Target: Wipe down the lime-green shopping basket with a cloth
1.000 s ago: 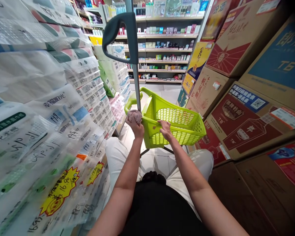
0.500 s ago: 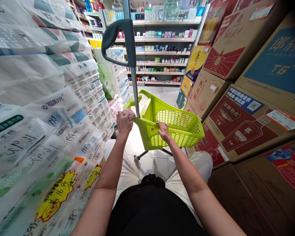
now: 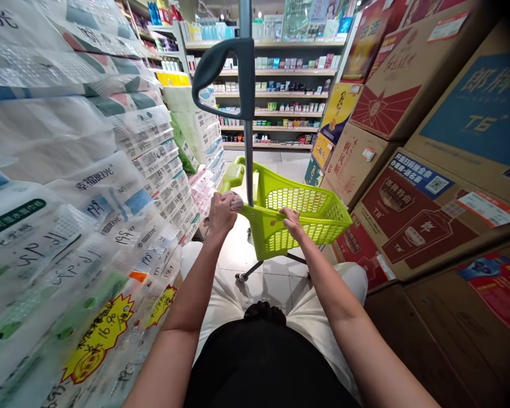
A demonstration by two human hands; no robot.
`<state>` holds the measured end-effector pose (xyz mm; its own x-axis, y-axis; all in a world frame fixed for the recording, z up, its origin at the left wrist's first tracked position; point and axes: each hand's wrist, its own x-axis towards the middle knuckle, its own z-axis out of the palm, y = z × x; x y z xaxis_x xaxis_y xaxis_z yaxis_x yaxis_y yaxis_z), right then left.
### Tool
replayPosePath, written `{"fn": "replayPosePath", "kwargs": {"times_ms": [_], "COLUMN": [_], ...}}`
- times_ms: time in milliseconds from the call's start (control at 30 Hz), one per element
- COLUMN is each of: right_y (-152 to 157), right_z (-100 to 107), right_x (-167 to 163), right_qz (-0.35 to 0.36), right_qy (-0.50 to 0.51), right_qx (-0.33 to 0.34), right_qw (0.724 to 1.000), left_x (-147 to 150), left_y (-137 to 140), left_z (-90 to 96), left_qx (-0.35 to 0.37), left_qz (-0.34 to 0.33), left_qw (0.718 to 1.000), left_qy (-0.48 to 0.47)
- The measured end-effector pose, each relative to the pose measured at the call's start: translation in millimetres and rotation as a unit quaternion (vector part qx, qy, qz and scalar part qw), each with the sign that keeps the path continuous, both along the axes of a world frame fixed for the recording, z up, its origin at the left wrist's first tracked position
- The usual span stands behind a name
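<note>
A lime-green shopping basket (image 3: 272, 232) on wheels stands before my knees, its sides perforated. From its left part rises a grey pole with a dark loop handle (image 3: 247, 79). My left hand (image 3: 221, 214) is closed around a crumpled greyish-pink cloth (image 3: 233, 199), close to the basket's left end. My right hand (image 3: 292, 222) grips the near rim of the basket, fingers curled over the edge. Inside the basket, the part that shows holds nothing I can make out.
Stacked packs of tissue paper (image 3: 144, 153) with handwritten prices line the left. Cardboard cartons (image 3: 425, 209) are piled on the right. Shelves (image 3: 276, 96) of small boxes and bottles cross the far end of the tiled floor (image 3: 280, 277).
The basket's pole and handle have shifted right and the basket has turned slightly. Both hands moved a little to the right with it, keeping their hold.
</note>
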<state>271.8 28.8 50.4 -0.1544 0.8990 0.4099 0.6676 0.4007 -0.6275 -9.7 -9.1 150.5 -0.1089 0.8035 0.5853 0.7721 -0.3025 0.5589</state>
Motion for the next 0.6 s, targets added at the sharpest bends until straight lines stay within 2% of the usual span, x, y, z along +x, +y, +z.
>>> {"fn": "replayPosePath", "kwargs": {"times_ms": [133, 233, 333, 500, 533, 600], "right_y": [1, -10, -20, -12, -10, -7], "right_z": [1, 3, 13, 32, 33, 33], "right_x": [7, -2, -19, -38, -40, -40], "right_qz": [-0.031, -0.033, -0.006, -0.053, -0.061, -0.079], "right_qy": [0.018, 0.043, 0.042, 0.106, 0.117, 0.136], "right_qx": [-0.002, 0.024, 0.064, 0.022, 0.019, 0.027], "right_qw": [0.999, 0.998, 0.997, 0.993, 0.991, 0.987], "left_x": [-3, 14, 31, 22, 18, 12], "left_y": [-1, -15, -22, -1, 2, 4], "left_z": [2.3, -5.5, -11.7, -1.9, 0.8, 4.8], "left_qx": [-0.013, -0.024, -0.005, 0.006, 0.003, -0.013], "left_qz": [0.004, -0.065, -0.126, -0.036, -0.029, -0.057], "left_qw": [0.998, 0.996, 0.992, 0.995, 0.995, 0.995], "left_qy": [-0.053, -0.048, -0.03, -0.089, -0.096, -0.086]}}
